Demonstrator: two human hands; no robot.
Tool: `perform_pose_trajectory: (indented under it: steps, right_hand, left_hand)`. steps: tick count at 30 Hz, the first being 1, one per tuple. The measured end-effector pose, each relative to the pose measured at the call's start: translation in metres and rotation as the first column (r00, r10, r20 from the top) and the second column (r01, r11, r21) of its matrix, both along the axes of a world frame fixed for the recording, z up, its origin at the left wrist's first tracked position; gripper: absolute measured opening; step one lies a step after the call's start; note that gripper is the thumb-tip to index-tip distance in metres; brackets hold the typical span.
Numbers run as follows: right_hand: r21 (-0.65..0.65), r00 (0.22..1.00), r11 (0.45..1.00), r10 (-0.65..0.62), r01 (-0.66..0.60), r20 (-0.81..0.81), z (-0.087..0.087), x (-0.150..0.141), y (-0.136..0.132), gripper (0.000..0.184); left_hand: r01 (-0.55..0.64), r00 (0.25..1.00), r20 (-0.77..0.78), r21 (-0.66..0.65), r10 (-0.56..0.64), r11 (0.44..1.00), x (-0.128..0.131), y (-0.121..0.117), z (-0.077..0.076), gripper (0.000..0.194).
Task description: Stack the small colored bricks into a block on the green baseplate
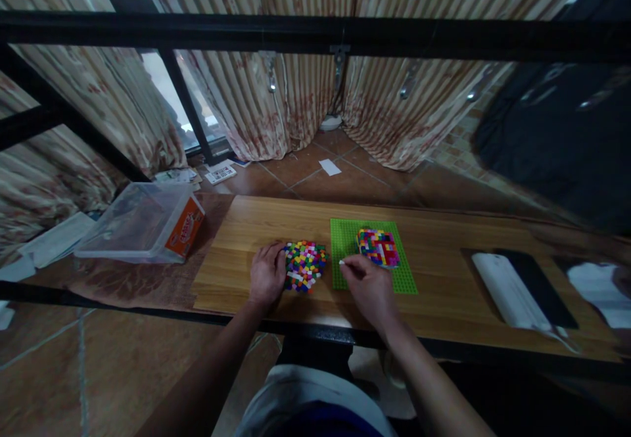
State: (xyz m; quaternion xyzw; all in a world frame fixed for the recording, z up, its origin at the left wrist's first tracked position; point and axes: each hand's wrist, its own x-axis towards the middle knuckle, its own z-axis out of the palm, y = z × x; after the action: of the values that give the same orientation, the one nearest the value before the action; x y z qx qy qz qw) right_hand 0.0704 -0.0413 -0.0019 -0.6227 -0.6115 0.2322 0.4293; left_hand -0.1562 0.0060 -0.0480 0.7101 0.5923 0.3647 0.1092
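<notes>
My right hand (365, 280) pinches a small white brick (342, 263) between thumb and fingertips, above the left part of a green baseplate (407, 279). Just beyond that hand, a block of many-coloured bricks (378, 246) stands on the plate, its near edge partly behind my fingers. To the left, a loose pile of small coloured bricks (306, 263) lies on the wooden tabletop (276, 217). My left hand (267, 271) rests flat at the pile's left edge, fingers stretched out and touching the nearest bricks.
A clear plastic box (138, 220) with an orange label sits at the left end. On the right lie a white device with a cord (510, 292) and a dark flat object (542, 289). A black metal bar (305, 33) crosses above, before curtains (296, 108).
</notes>
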Motion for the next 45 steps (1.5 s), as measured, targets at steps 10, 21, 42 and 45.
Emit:
perform_pose_trajectory:
  steps: [10,21,42,45]
  right_hand:
    - [0.036,0.976,0.978,-0.207,0.206,0.060,0.002,0.062,0.023,0.029]
    - [0.054,0.930,0.970,-0.243,0.238,0.275,0.001,0.074,0.037,0.028]
    - [0.100,0.882,0.966,-0.259,0.239,0.394,-0.008,0.067,0.050,0.030]
    - [0.150,0.886,0.967,-0.251,0.208,0.390,-0.010,0.067,0.048,0.032]
  left_hand:
    - [0.003,1.000,0.007,0.001,-0.003,1.000,0.000,0.001,-0.001,0.028]
    - [0.009,1.000,-0.009,-0.018,-0.009,1.000,0.000,0.001,-0.001,0.029]
    - [-0.025,1.000,0.005,-0.010,0.025,1.000,0.001,0.000,-0.003,0.023]
    - [-0.020,1.000,0.006,-0.004,0.020,1.000,0.001,0.000,-0.004,0.023]
